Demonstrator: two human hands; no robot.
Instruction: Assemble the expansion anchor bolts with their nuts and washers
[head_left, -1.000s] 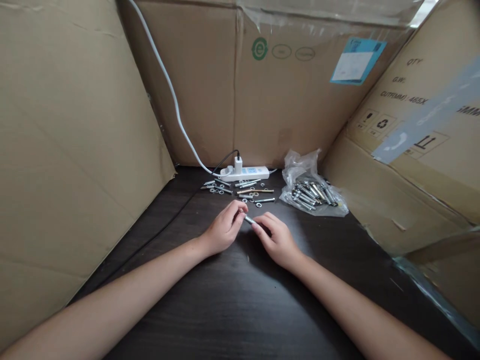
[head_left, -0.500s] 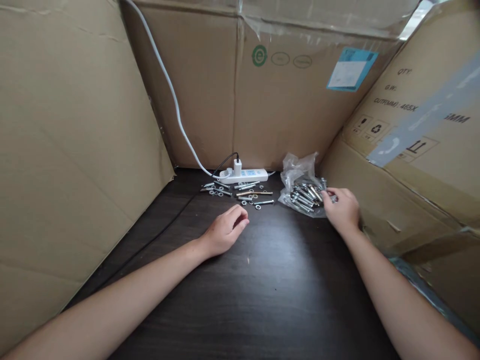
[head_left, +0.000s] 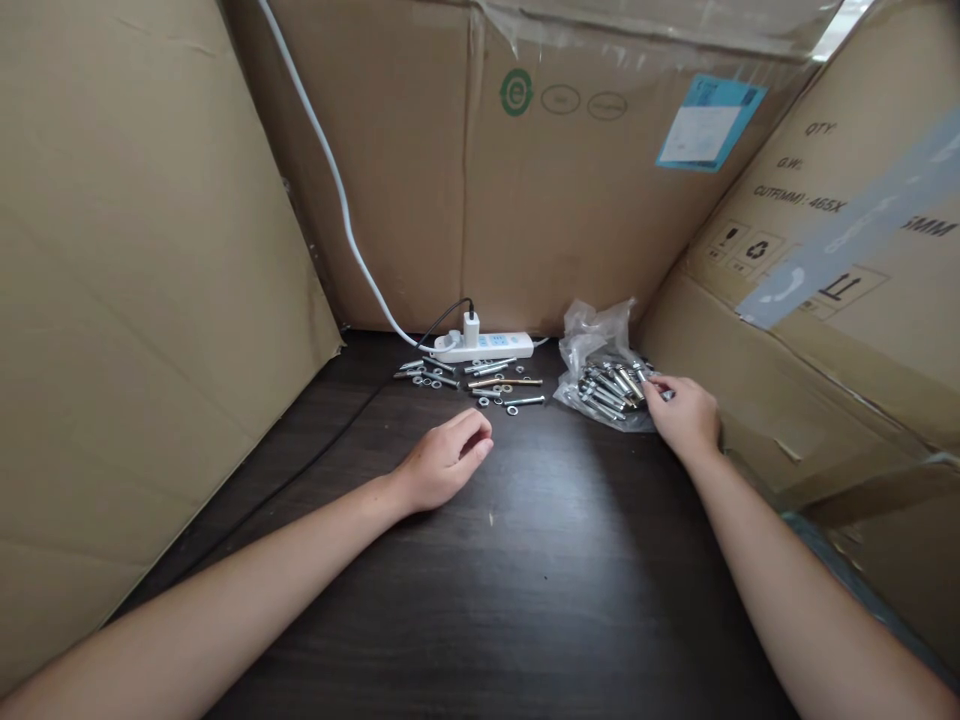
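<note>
My right hand [head_left: 686, 418] reaches to the right side of a clear plastic bag [head_left: 598, 330] heaped with silver bolts [head_left: 611, 388]. Its thumb and forefinger are pinched on a bolt [head_left: 640, 372] at the edge of the heap; the other fingers are curled. My left hand [head_left: 444, 460] rests on the dark table, loosely curled with thumb against fingertips, and nothing shows in it. Beyond it lie loose bolts [head_left: 524, 401], a brass-coloured bolt [head_left: 517, 382] and several washers [head_left: 512, 410]. Another group of bolts and washers [head_left: 429, 375] lies to the left.
A white power strip [head_left: 510, 346] with a plugged-in charger [head_left: 471, 328] lies at the back. A white cable [head_left: 341, 190] climbs from it, and a black cord [head_left: 315, 465] crosses the table's left side. Cardboard walls [head_left: 375, 200] enclose the left, back and right.
The view has shifted slightly. My right hand stays at the bag's right edge, pinching at the bolts, and my left hand keeps its curled pose.
</note>
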